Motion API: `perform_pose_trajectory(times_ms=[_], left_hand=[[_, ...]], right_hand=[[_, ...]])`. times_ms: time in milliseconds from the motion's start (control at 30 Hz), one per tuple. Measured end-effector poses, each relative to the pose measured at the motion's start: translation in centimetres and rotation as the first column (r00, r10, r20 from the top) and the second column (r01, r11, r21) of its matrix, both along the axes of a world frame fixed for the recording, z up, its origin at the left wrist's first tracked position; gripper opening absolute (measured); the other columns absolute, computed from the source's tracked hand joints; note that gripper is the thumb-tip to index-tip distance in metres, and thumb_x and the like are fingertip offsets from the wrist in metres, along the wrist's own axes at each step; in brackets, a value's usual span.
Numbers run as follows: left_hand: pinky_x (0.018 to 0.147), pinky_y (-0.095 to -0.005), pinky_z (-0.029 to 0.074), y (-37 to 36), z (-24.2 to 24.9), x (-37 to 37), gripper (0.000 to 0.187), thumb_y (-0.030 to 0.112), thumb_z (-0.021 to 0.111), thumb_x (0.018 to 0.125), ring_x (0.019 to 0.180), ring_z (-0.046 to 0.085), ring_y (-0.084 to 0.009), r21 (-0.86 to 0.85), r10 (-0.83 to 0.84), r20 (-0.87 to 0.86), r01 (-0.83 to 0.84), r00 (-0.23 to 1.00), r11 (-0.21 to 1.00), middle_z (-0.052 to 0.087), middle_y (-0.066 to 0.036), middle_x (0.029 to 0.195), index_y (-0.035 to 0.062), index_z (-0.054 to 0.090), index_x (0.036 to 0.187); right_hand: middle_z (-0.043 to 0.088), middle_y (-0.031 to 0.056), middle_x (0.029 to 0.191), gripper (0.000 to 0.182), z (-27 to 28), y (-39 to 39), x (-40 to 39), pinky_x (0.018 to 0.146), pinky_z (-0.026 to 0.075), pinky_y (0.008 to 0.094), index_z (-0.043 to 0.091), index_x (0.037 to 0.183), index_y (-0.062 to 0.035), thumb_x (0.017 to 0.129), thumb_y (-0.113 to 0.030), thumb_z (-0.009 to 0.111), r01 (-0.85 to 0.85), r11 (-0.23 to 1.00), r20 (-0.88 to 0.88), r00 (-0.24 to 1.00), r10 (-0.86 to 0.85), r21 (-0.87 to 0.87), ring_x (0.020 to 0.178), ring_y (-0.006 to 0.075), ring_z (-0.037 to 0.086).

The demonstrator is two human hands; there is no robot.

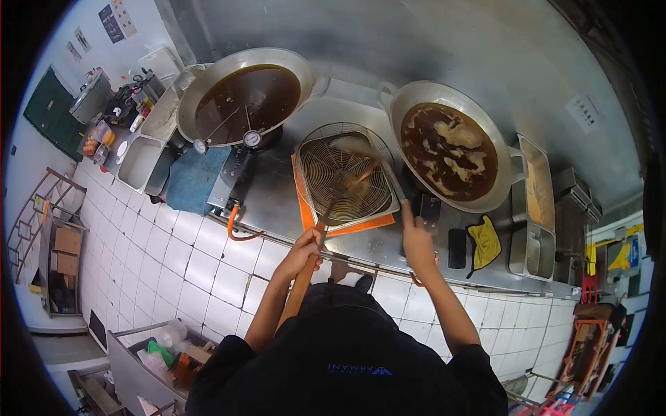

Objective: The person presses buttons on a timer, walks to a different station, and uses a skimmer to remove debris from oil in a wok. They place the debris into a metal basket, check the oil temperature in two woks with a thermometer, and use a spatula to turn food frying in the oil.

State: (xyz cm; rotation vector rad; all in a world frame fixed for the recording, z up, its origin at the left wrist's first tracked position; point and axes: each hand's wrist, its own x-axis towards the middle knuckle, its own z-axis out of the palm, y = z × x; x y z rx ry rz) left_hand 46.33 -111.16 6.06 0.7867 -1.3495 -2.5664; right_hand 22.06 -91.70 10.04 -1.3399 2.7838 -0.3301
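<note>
My left hand [304, 251] is wrapped round the wooden handle of a large wire skimmer [331, 154]. The skimmer's round mesh rests over a rectangular metal tray [338, 226], which sits on an orange cloth [374, 223]. My right hand [418, 244] is near the counter's front edge, right of the tray, index finger pointing forward and the other fingers curled. A blurred grey streak lies beyond its fingertip; what it holds I cannot make out. A wok [463, 202] of dark oil with pale foam stands beyond this hand.
Another wok [198, 76] of dark oil stands left, with two dial thermometers [252, 139] at its rim. A blue cloth [189, 182] hangs near the burner. Right of my hand lie a black phone-like object [457, 248] and yellow cloth [485, 244]. Metal pans [533, 251] stand farther right.
</note>
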Motion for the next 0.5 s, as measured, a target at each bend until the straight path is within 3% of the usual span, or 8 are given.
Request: perform_pose_trajectory(times_ms=[100,167,500], left_hand=[[0.046,-0.027,0.043,-0.5,3.2,-0.1,0.015,0.006,0.044,0.083,0.056,0.051,-0.0135,0.113,-0.017,0.014,0.015,1.0,0.994,0.051,-0.007,0.085,0.0153,0.041,0.094],[0.045,-0.0278,0.043,-0.6,3.3,-0.4,0.015,0.008,0.044,0.083,0.055,0.051,-0.0142,0.084,-0.022,0.025,0.019,0.999,0.996,0.051,-0.008,0.085,0.0155,0.04,0.096],[0.043,-0.0284,0.042,0.2,3.1,-0.7,0.014,0.008,0.043,0.085,0.054,0.049,-0.0139,0.054,-0.013,0.077,0.009,0.997,0.998,0.051,-0.008,0.085,0.0169,0.04,0.094]], right_hand=[[0.057,0.0233,0.097,0.083,-1.9,-0.5,0.9,0.062,0.056,0.051,0.02,0.156,-0.0208,0.083,0.004,0.052,-0.079,0.995,-0.085,0.993,0.084,0.066,0.068,0.0417,0.067],[0.057,0.0237,0.097,0.084,-1.6,-0.7,1.3,0.061,0.056,0.0512,0.019,0.156,-0.0241,0.084,0.003,0.052,-0.099,0.995,-0.105,0.989,0.1,0.01,0.065,0.0401,0.067],[0.058,0.0295,0.11,0.086,-2.4,-0.2,0.8,0.067,0.057,0.0527,0.019,0.156,-0.029,0.084,0.005,0.05,-0.048,0.999,0.061,0.997,0.048,-0.005,0.076,0.0457,0.067]])
